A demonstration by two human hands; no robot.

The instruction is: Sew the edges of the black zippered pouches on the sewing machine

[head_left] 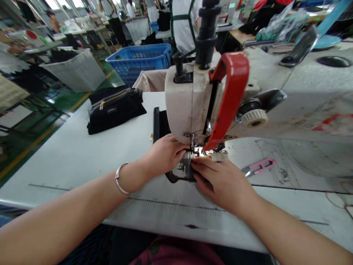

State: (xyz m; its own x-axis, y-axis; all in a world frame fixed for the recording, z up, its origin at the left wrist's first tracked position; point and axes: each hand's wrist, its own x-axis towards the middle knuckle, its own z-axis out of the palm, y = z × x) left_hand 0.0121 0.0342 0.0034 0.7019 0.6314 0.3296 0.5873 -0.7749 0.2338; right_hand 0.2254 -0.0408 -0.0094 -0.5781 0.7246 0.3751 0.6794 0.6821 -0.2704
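Observation:
My left hand (168, 154), with a bracelet at the wrist, lies beside the needle area of a sewing machine (179, 103). Its fingers are bent together and press the edge of a black fabric piece (162, 123). Part of that piece shows behind the hand, with a small brass-coloured zipper pull (151, 137) at its side. My right hand (223, 180) is on the near right side of the presser foot (196, 150). Its fingers are pressed together on a dark strip that appears to be the same piece. Hands and machine head hide much of the fabric.
Pink-handled thread snips (259, 167) lie right of my right hand. A stack of black zippered pieces (116, 106) sits at the table's far left. Beyond stand a blue crate (140, 59) and a white bin (77, 70). A red guard (231, 95) curves down the machine's front.

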